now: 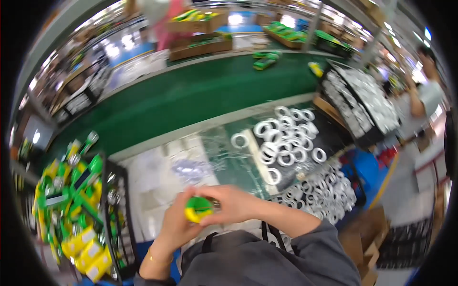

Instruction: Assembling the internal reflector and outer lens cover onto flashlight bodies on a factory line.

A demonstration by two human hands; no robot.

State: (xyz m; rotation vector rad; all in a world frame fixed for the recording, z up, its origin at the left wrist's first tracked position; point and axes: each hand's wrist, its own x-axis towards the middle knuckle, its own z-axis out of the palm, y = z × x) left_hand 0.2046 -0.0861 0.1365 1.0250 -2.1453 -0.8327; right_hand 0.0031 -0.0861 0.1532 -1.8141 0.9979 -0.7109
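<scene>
In front of my body, my left hand [175,223] and my right hand [234,204] are both closed on a round green-and-yellow plastic part [198,209]. The left fingers wrap its left side, while the right thumb and fingers grip its right edge. Its exact kind is hard to make out. Just beyond the hands, a small heap of transparent plastic pieces [192,170] lies on the white bench surface [145,167]. Many white rings [286,136] are spread on a black sheet to the right of my hands.
At left stands a black crate [112,209] beside piled green-and-yellow parts [71,200]. A green conveyor belt [191,95] crosses beyond the bench, carrying green pieces [266,59]. More rings [319,190] fill the lower right, near a crate of white parts [360,100] and a person [422,102].
</scene>
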